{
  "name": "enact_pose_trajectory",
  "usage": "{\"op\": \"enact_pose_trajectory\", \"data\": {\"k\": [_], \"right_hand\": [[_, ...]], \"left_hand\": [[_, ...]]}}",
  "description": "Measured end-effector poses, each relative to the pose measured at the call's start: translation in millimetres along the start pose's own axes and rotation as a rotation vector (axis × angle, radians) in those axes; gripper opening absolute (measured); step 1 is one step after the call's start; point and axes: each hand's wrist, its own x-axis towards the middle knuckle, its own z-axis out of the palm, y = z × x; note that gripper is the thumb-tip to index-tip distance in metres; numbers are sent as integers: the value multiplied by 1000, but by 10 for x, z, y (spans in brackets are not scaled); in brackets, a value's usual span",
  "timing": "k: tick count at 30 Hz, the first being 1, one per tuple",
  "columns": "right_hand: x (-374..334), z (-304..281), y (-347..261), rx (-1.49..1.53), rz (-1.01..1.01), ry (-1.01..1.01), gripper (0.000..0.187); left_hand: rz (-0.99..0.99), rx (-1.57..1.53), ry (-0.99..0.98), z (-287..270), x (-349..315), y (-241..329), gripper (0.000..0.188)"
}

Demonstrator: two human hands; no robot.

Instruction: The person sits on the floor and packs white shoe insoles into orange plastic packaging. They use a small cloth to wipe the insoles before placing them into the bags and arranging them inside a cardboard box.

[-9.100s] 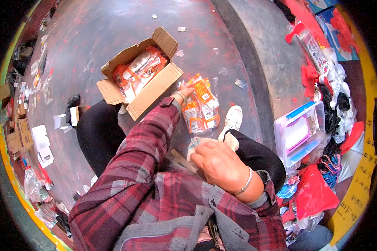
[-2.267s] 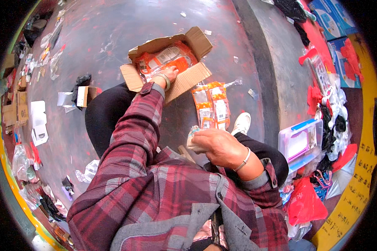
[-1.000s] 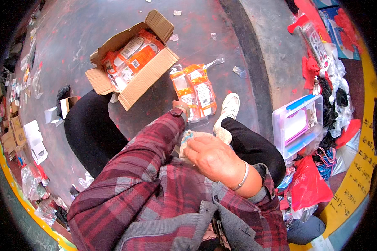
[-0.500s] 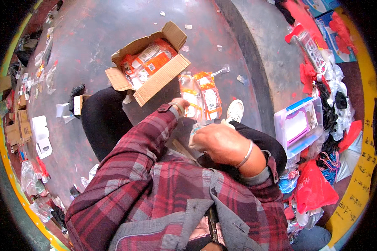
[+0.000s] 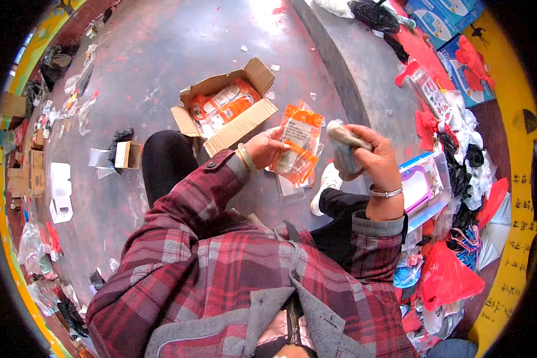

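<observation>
Between the thumb and fingers of my left hand is an orange-and-clear plastic packet with a printed panel, raised in front of me. Closed round a soft-looking grey-brown and bluish bundle is my right hand, just to the right of the packet. The bundle looks like folded cloth, but its kind is unclear. An open cardboard box stands beyond my left hand with its flaps up. Orange-and-clear packets lie inside it. Something whitish lies under the raised packet, mostly hidden.
To my right stands a clear plastic bin beside heaped bags and a red plastic bag. At left are a small carton, a white cut-out card and scattered scraps. My white shoe is on the grey floor.
My left hand has taken hold of an orange packet and lifted it off the floor. My right hand has moved up and right from my lap with the bundle. The view has shifted slightly.
</observation>
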Motion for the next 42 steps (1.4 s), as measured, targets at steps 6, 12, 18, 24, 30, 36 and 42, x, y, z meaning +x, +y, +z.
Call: {"op": "enact_pose_trajectory", "data": {"k": [6, 12, 18, 24, 30, 36, 42], "right_hand": [[-32, -218, 40, 472, 83, 181, 31], [219, 77, 137, 364, 257, 23, 45], [497, 255, 350, 638, 213, -130, 29], [672, 435, 236, 542, 82, 89, 16], [882, 269, 578, 412, 199, 174, 16], [920, 459, 1055, 242, 427, 23, 19], [1062, 561, 2243, 358, 503, -205, 24]], "left_hand": [[583, 1115, -44, 426, -399, 332, 39], [450, 1018, -44, 431, -595, 510, 33], [294, 560, -210, 277, -527, 658, 35], [334, 476, 44, 91, -561, 851, 46], [546, 226, 226, -96, -632, 1036, 44], [613, 38, 390, -229, -828, 1158, 44], [594, 7, 333, -209, -909, 1146, 45]]}}
